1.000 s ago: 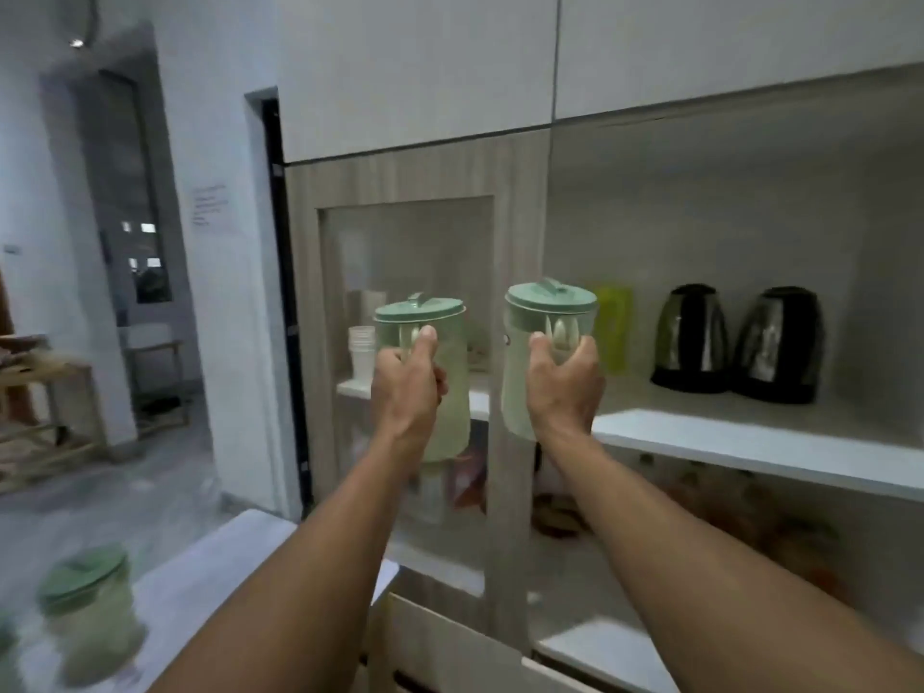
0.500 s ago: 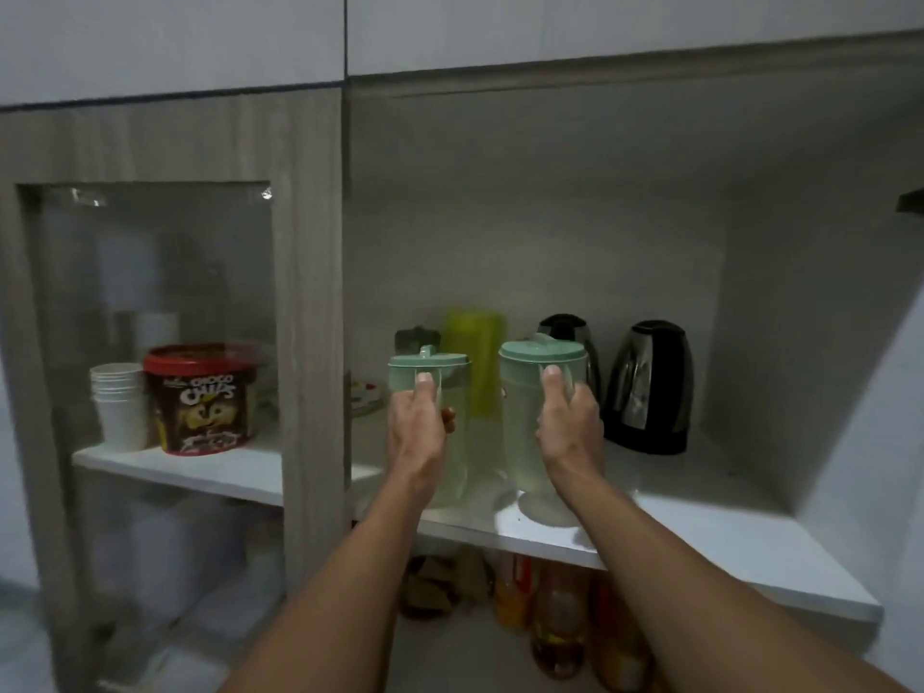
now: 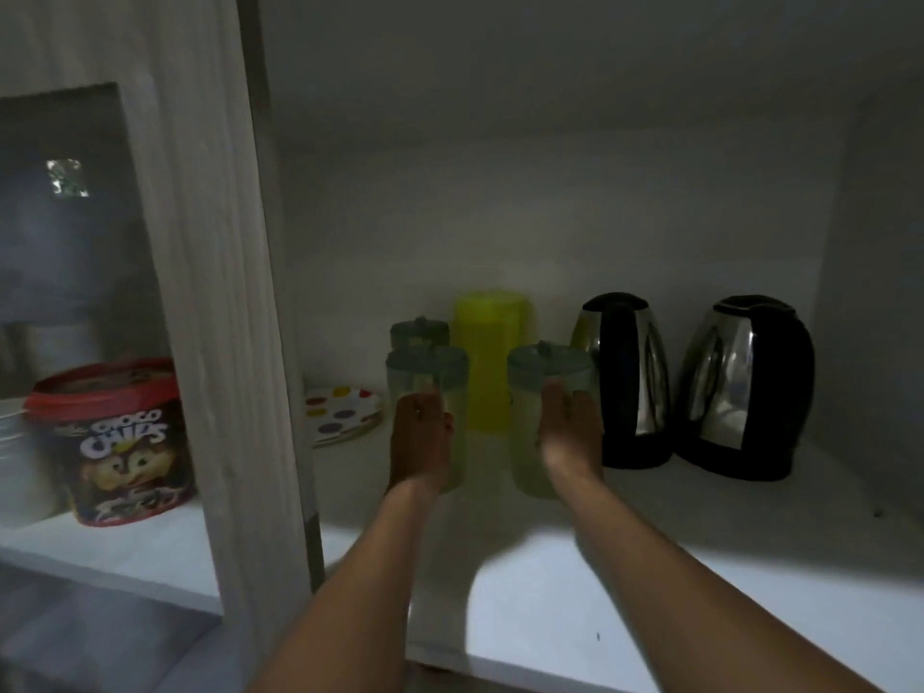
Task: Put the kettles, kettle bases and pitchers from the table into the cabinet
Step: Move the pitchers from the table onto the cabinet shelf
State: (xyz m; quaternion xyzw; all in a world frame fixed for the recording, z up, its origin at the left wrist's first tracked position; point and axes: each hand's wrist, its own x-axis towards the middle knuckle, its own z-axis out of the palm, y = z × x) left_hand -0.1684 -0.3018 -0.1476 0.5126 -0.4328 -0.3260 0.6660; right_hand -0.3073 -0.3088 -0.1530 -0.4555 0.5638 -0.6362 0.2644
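Choco Chips tub point(image 3: 112, 442) sat behind glass at left. L hand point(image 3: 421, 440) gripped left pitcher point(image 3: 428, 380), R hand point(image 3: 569, 426) gripped right pitcher point(image 3: 549, 372), both pitchers on cabinet shelf point(image 3: 700, 582), w/ two kettles point(image 3: 627, 380) just right.

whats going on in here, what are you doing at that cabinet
A person is putting two green-lidded pitchers into the cabinet. The left hand grips one pitcher and the right hand grips the other pitcher, both upright and low over the white shelf. Behind them stand a yellow pitcher and a smaller dark-lidded container. Two black and steel kettles sit to the right, and a spotted plate lies to the left.
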